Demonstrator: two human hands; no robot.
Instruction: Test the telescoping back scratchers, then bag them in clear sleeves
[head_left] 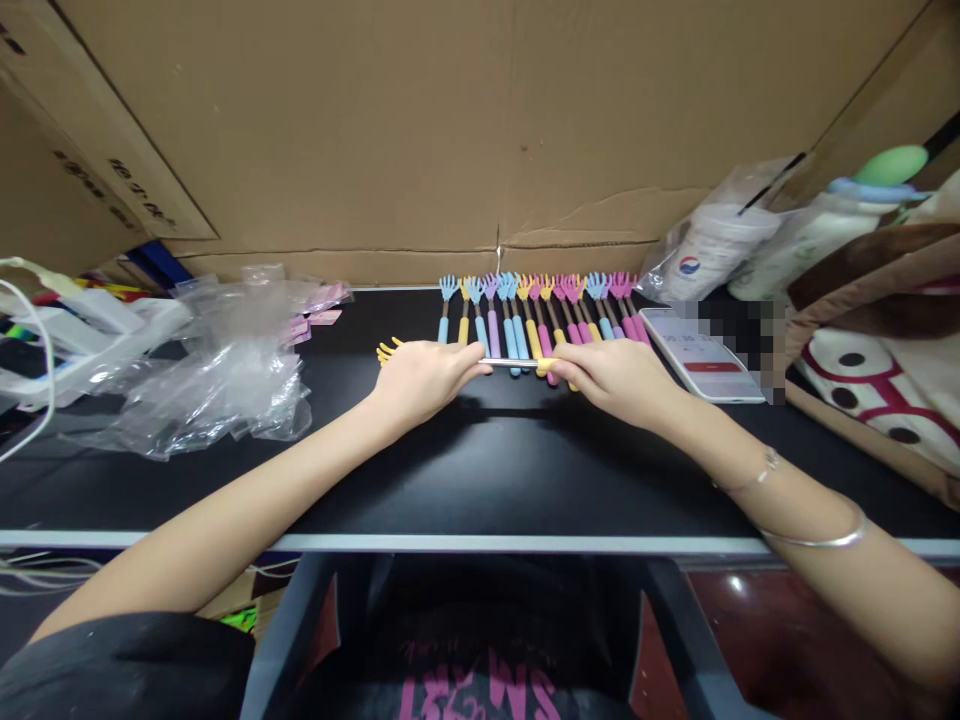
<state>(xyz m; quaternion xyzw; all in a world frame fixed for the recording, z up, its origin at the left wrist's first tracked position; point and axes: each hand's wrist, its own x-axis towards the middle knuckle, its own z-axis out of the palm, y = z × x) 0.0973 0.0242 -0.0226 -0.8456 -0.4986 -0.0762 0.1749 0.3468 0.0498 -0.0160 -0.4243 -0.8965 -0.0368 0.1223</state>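
Observation:
Between my hands is a yellow back scratcher (516, 362) with a bare metal rod, held level above the black table. My left hand (427, 382) is closed around its claw end, and the yellow fingers of the claw stick out on the left. My right hand (619, 378) is closed around the yellow handle, most of which is hidden in the palm. Just behind my hands lies a row of back scratchers (493, 325) in blue, yellow, purple and pink, side by side with claws toward the cardboard wall. My hands cover some of their handles.
Clear plastic bags (225, 370) lie heaped at the left, beside a white power strip (97, 350). To the right are a white phone (701, 350), a lidded cup (712, 250) in plastic, a bottle (832, 235) and a brown-and-white bag (870, 370). Cardboard (360, 130) stands behind the table.

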